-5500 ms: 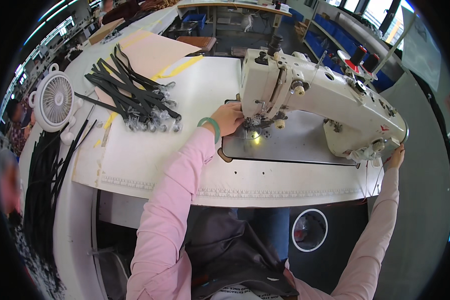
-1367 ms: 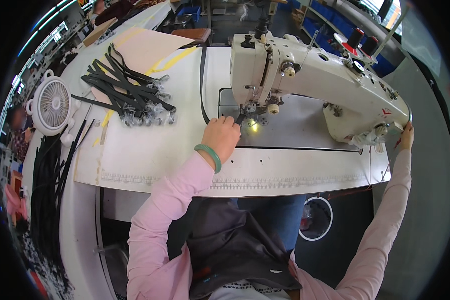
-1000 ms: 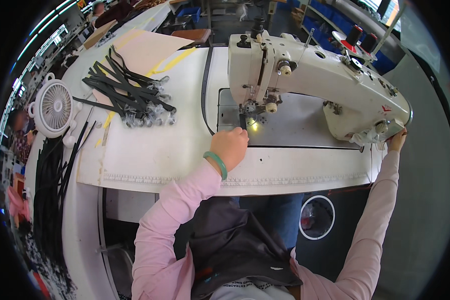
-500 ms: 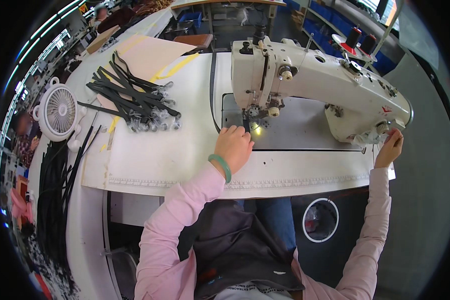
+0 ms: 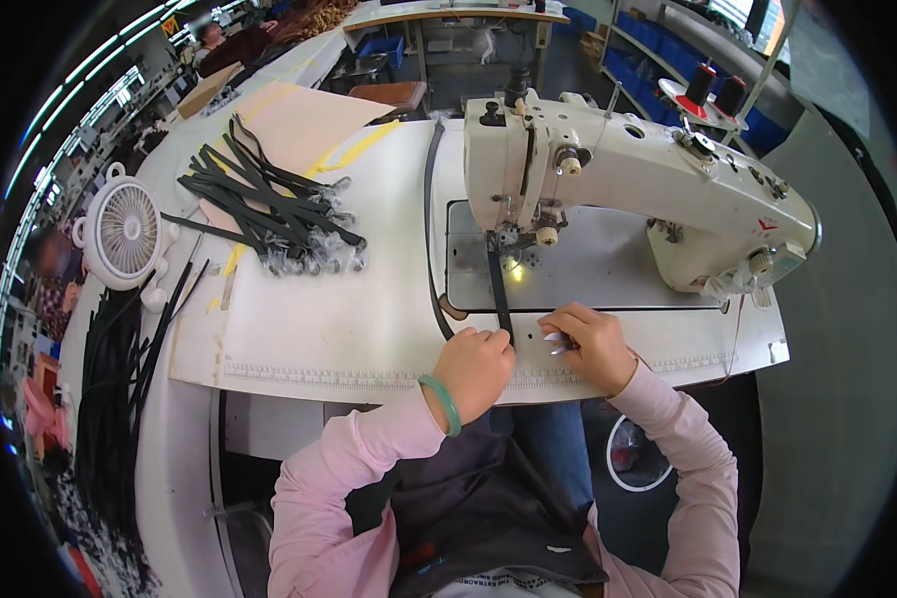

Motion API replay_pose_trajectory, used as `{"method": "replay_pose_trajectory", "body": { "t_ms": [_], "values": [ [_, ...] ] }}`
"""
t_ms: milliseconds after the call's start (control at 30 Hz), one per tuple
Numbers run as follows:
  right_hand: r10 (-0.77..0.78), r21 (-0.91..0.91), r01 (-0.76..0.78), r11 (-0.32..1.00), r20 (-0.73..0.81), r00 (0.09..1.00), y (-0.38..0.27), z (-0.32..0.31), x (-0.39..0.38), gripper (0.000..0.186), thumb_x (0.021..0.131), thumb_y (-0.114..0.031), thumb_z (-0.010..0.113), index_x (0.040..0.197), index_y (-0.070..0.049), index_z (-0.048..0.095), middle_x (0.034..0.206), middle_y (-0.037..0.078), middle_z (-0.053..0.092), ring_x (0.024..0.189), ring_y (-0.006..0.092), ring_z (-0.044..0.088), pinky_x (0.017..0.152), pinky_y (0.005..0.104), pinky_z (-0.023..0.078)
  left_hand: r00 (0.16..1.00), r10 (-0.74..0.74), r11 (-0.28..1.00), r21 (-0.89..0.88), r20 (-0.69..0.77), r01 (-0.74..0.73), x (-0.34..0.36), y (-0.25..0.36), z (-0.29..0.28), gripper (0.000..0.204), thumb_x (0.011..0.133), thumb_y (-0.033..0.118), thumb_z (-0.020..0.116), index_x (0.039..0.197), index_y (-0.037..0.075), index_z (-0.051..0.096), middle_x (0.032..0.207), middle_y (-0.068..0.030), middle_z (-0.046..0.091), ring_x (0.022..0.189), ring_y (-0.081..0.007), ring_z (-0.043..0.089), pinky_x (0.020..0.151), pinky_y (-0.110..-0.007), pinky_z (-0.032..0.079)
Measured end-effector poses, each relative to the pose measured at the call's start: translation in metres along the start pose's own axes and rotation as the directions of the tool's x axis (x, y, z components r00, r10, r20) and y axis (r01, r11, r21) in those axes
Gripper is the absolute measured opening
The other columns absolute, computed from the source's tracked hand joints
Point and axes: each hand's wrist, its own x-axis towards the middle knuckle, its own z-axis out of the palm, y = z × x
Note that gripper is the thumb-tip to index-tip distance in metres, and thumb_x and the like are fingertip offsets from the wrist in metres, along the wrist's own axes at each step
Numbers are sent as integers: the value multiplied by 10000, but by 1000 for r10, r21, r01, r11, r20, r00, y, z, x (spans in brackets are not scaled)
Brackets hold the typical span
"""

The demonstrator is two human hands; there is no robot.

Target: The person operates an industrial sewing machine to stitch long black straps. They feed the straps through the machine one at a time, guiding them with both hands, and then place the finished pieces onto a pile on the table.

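My left hand [image 5: 473,367], below a green bangle, is closed on a black strap [image 5: 498,284] at the table's front. The strap runs from the presser foot area [image 5: 503,239] of the white sewing machine [image 5: 618,159] over its metal plate [image 5: 588,269] and loops back along the plate's left side [image 5: 431,219]. My right hand [image 5: 598,349] is closed on small silver thread snips [image 5: 558,342], just right of the strap, with their blades pointing toward it. A small light glows beside the needle.
A pile of black straps with clear-wrapped ends [image 5: 269,209] lies on pink paper [image 5: 309,120]. A white fan [image 5: 125,229] and long hanging straps [image 5: 105,409] are at left. Thread cones [image 5: 701,82] stand behind the machine, a bin [image 5: 640,482] below. Co-workers [image 5: 50,264] sit at far left.
My left hand has drawn the strap toward the table's front edge. My right hand has come from the machine's right end to beside the strap, now with snips in it.
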Motion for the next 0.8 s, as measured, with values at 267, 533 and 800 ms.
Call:
{"method": "replay_pose_trajectory", "body": {
  "t_ms": [267, 533, 800],
  "values": [
    [-212, 121, 194, 974, 164, 963, -1, 31, 34, 269, 642, -42, 684, 906, -92, 664, 1043, 13, 611, 795, 222, 537, 657, 324, 489, 990, 52, 998, -29, 134, -48, -27, 45, -18, 161, 745, 167, 631, 803, 24, 586, 688, -57, 504, 580, -186, 561, 524, -288, 437],
    [-266, 103, 250, 963, 204, 942, -3, 24, 20, 217, 674, -90, 682, 888, -92, 649, 1008, 2, 616, 806, 200, 530, 680, 302, 491, 949, 255, 955, -202, 184, -218, -81, 82, -23, 344, 779, 195, 605, 1023, -45, 575, 684, -43, 492, 582, -160, 532, 541, -267, 425],
    [-366, 202, 323, 925, 237, 900, -1, 21, 17, 242, 597, -27, 670, 828, -85, 626, 989, 19, 602, 802, 208, 542, 664, 304, 493, 891, -3, 473, -785, 453, 401, -121, 99, 42, 237, 838, 195, 592, 1012, 36, 568, 938, -97, 593, 802, -153, 602, 644, -256, 469]
  ]
}}
